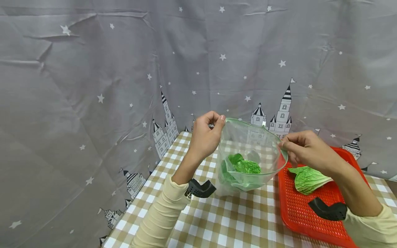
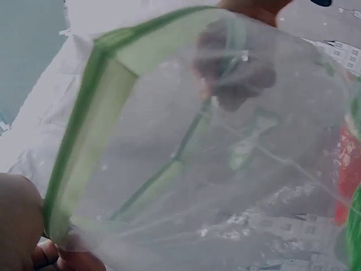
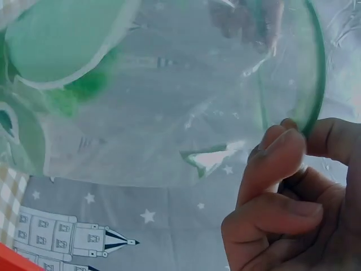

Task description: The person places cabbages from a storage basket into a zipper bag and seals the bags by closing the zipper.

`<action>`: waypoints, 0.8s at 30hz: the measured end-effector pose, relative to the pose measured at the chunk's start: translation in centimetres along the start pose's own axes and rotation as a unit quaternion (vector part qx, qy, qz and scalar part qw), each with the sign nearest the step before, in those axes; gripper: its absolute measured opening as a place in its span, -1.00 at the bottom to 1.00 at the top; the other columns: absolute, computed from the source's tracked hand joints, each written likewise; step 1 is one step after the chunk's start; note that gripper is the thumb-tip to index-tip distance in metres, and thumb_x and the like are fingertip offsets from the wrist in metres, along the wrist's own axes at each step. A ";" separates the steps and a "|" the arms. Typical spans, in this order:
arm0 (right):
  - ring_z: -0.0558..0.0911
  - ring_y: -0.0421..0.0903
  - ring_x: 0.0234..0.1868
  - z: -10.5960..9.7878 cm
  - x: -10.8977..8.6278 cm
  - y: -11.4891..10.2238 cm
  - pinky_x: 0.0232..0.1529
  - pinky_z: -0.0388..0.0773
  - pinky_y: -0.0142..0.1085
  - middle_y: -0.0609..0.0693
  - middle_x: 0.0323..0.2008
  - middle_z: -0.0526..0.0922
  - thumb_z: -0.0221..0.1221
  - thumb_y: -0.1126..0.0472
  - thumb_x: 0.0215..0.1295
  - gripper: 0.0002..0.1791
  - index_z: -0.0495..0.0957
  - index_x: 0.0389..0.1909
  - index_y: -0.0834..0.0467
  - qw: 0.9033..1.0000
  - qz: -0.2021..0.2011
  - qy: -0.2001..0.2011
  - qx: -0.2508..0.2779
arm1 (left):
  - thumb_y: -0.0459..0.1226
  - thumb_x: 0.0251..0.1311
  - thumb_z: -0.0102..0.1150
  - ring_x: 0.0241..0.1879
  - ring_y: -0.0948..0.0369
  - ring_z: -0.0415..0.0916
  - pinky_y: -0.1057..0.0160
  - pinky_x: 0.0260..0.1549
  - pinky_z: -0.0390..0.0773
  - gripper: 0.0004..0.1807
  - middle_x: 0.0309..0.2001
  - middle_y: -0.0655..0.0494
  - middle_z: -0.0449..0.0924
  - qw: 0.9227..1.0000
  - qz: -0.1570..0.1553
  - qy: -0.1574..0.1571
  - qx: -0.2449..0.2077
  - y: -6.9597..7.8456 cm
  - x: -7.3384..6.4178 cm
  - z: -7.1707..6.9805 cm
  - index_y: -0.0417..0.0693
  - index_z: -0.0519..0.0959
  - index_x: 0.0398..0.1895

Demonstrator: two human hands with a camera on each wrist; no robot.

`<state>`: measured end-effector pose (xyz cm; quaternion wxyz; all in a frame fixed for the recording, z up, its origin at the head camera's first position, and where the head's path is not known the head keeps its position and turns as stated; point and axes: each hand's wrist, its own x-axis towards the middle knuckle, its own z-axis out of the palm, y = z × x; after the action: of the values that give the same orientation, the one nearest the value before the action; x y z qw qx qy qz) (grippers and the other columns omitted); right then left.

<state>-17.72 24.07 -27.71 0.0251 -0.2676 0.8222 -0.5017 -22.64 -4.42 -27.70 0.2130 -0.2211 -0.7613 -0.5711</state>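
Note:
A clear plastic bag (image 1: 238, 137) with a green rim hangs open between both hands above the table. My left hand (image 1: 206, 134) pinches the rim at its left side, and my right hand (image 1: 305, 148) pinches it at the right. Green leafy vegetable pieces (image 1: 245, 165) lie low inside the bag. In the right wrist view, thumb and fingers (image 3: 276, 158) meet on the green edge of the bag. The left wrist view shows the left fingers (image 2: 79, 257) at the rim's corner, with the other hand seen through the film.
Right of the bag, a red plastic basket (image 1: 297, 218) holds a pale-stemmed leaf (image 1: 308, 179), partly under my right forearm. A checked cloth (image 1: 201, 224) covers the table. Behind it hangs a grey curtain (image 1: 108, 79) with stars and castles.

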 end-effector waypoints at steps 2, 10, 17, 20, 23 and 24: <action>0.27 -0.12 -0.76 -0.2 0.1 -0.1 -0.77 0.18 -0.24 0.03 -0.77 0.38 -0.03 0.37 0.47 -0.73 0.55 -0.42 0.29 1.000 0.005 0.007 -0.006 | -0.30 0.36 0.09 -0.47 0.20 0.43 0.26 -0.49 0.44 -0.74 -0.46 0.02 0.55 1.000 -0.002 -0.003 0.002 0.2 0.2 0.0 -0.19 0.52 -0.51; 0.30 -0.13 -0.71 -0.3 0.0 1.3 -0.70 0.23 -0.25 -0.01 -0.74 0.43 0.02 0.31 0.48 -0.79 0.58 -0.32 0.25 0.997 0.029 0.028 -0.072 | -0.30 0.36 0.11 -0.39 0.23 0.47 0.25 -0.42 0.49 -0.76 -0.43 0.07 0.57 1.000 0.004 0.002 -0.002 1.4 0.3 0.5 -0.14 0.52 -0.51; 0.50 -0.16 -0.59 0.1 -0.1 4.6 -0.49 0.42 -0.28 -0.07 -0.60 0.50 0.07 0.17 0.49 -0.78 0.57 -0.35 0.15 0.983 0.072 -0.015 -0.170 | -0.29 0.35 0.11 -0.61 0.23 0.32 0.32 -0.53 0.34 -0.77 -0.57 0.15 0.45 0.999 -0.011 -0.034 0.015 0.1 -0.2 3.2 -0.09 0.51 -0.52; 0.58 -0.13 -0.52 -0.5 -0.5 6.7 -0.40 0.49 -0.24 -0.06 -0.51 0.58 0.09 0.15 0.48 -0.80 0.61 -0.30 0.15 0.976 0.095 -0.006 -0.196 | -0.29 0.34 0.11 -0.65 0.25 0.33 0.34 -0.53 0.33 -0.78 -0.58 0.18 0.45 0.999 -0.025 -0.043 0.011 -1.5 -0.2 4.8 -0.08 0.51 -0.51; 0.64 -0.03 -0.40 -1.7 -1.1 9.2 -0.32 0.54 -0.13 -0.02 -0.41 0.65 0.17 0.15 0.41 -0.82 0.64 -0.29 0.18 0.963 0.100 0.026 -0.250 | -0.30 0.34 0.11 -0.69 0.24 0.35 0.35 -0.55 0.34 -0.78 -0.61 0.17 0.45 0.998 -0.031 -0.047 -0.011 -2.8 -0.1 6.2 -0.11 0.53 -0.50; 0.66 0.04 -0.34 -2.1 -1.3 10.1 -0.28 0.54 -0.07 0.03 -0.38 0.67 0.21 0.14 0.37 -0.81 0.65 -0.27 0.20 0.955 0.102 0.032 -0.275 | -0.31 0.34 0.11 -0.71 0.24 0.36 0.35 -0.57 0.33 -0.78 -0.62 0.17 0.45 0.998 -0.030 -0.048 -0.016 -3.0 -0.2 6.6 -0.11 0.53 -0.50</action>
<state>-21.46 29.95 -35.47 -0.0248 -0.1622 0.9518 -0.2591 -24.73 1.14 -31.82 0.1555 -0.2284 -0.7679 -0.5779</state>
